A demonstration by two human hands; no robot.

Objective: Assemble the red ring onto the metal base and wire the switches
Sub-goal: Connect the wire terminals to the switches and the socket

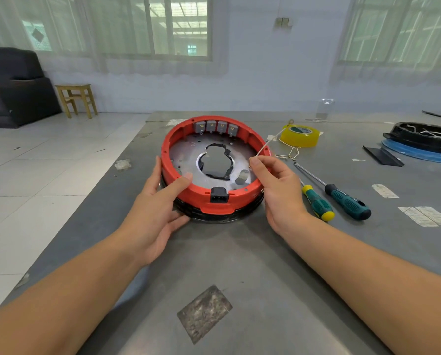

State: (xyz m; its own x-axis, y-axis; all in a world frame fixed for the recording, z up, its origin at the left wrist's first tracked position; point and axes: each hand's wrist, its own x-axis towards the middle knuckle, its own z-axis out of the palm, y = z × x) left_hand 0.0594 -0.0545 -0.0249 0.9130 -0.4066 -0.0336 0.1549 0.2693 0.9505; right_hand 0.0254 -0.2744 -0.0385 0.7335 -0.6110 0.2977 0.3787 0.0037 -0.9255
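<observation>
The red ring (173, 139) sits on the round metal base (186, 156), which has a ragged hole in its middle. Several grey switches (216, 127) line the ring's far inner wall, and a black socket (218, 194) is set in its near side. My left hand (160, 201) holds the ring's left near edge, thumb over the rim. My right hand (275, 185) pinches a thin white wire (265, 144) above the ring's right edge. The wire runs back toward a loose bundle of wires (289, 155) on the table.
A yellow tape roll (300, 137) lies behind the right hand. Two green-handled screwdrivers (316, 201) (347, 201) lie to the right. A black and blue round part (424, 142) with wires sits far right, beside a black strip (382, 156). The table's left edge (106, 193) drops to a tiled floor.
</observation>
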